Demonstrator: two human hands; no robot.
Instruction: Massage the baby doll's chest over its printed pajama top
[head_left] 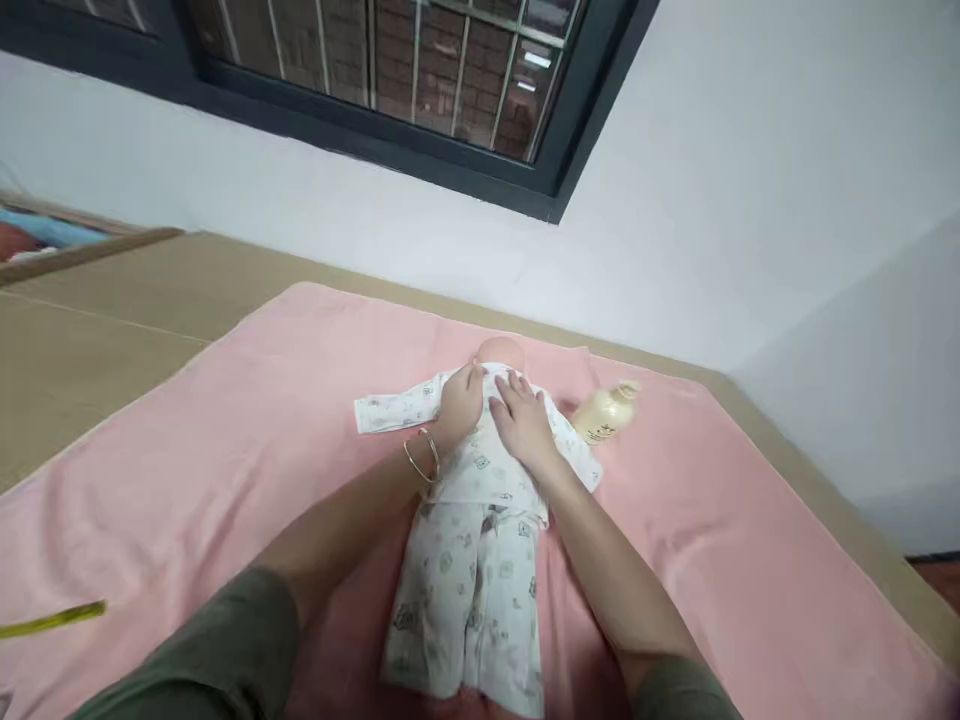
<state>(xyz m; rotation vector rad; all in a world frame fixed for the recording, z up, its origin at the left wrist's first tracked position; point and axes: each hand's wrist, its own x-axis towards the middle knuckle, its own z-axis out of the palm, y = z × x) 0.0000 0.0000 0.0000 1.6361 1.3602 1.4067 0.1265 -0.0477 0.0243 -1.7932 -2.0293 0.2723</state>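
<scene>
A baby doll [500, 352] lies on its back on a pink towel [225, 430], dressed in a white printed top and trousers [469, 590]. Both my hands rest on the doll's chest near its neck. My left hand [459, 400], with a bangle at the wrist, has its fingers curled on the top's collar at the doll's left-side shoulder in view. My right hand [523, 420] lies flat on the chest with fingers stretched toward the neck. One sleeve [394, 408] sticks out to the left.
A cream lotion bottle [604, 414] lies on the towel right of the doll. A yellow-green strip [52, 620] lies at the left edge. The towel covers a tan mat [90, 320]; a white wall and dark-framed window [420, 90] stand behind.
</scene>
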